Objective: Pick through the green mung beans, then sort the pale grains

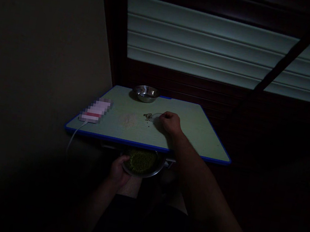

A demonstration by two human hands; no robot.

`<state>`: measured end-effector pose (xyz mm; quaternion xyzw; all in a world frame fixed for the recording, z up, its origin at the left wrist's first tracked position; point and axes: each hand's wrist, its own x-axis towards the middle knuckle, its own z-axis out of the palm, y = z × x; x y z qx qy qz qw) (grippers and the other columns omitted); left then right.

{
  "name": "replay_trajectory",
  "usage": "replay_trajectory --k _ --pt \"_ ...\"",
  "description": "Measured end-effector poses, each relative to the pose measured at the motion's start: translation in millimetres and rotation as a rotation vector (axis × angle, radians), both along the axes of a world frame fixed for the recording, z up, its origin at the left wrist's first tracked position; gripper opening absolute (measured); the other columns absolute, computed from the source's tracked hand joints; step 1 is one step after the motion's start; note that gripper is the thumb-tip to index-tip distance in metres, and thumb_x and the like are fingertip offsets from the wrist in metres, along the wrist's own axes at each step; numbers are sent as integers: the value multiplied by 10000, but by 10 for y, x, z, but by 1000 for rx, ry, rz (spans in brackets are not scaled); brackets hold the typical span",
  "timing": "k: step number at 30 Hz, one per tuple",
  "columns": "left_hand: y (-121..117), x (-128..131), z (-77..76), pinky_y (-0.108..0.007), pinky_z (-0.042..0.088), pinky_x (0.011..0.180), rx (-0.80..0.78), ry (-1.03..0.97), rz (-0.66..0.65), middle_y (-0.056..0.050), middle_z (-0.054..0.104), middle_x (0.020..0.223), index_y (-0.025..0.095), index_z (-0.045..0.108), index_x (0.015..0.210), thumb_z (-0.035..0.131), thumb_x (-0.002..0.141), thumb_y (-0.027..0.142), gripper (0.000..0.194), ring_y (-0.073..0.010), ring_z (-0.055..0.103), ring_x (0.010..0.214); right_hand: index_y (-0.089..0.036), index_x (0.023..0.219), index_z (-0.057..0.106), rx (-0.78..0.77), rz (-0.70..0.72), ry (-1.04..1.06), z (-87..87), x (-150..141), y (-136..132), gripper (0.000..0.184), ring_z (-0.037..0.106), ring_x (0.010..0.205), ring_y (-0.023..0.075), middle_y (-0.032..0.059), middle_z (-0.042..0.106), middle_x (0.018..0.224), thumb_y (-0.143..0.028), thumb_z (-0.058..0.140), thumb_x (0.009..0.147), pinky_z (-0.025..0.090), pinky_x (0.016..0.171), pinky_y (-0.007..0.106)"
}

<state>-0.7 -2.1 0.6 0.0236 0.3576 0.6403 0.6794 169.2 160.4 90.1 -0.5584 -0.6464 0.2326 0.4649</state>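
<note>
Below the table's near edge, my left hand point(119, 171) is closed on the rim of a steel bowl point(159, 167). Small green grains, which look like mung beans point(141, 161), fill much of it. Over the table point(186, 141), my right hand point(171, 122) has its fingers pinched together on a thin see-through piece point(156, 117), whose kind is unclear in the dim light. Just left of that piece lies a small heap of dark bits point(147, 116). A spread of pale grains point(128, 120) is farther left on the tabletop.
A second steel bowl point(146, 94) stands at the table's far edge. On the left lies a blurred-out phone-like device point(96, 110) with a white cable point(72, 138) hanging over the near edge. A wall point(52, 35) rises at the left, slatted panels point(202, 44) behind.
</note>
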Motion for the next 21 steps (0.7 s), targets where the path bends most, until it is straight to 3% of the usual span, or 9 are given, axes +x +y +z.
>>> replay_trajectory --k 14,21 --pt "-19 6 51 -457 535 878 -12 -5 -7 -94 747 763 125 726 936 568 641 107 335 -302 698 915 -172 690 673 8 22 18 -35 10 34 143 571 649 136 -14 645 655 -259 568 647 428 630 238" --pt "-3 9 31 -414 547 838 -35 10 32 -105 741 742 88 723 920 560 636 96 327 -272 707 816 -162 687 675 -6 49 56 -1 -10 -1 140 570 634 135 -4 649 649 -252 579 639 431 637 247"
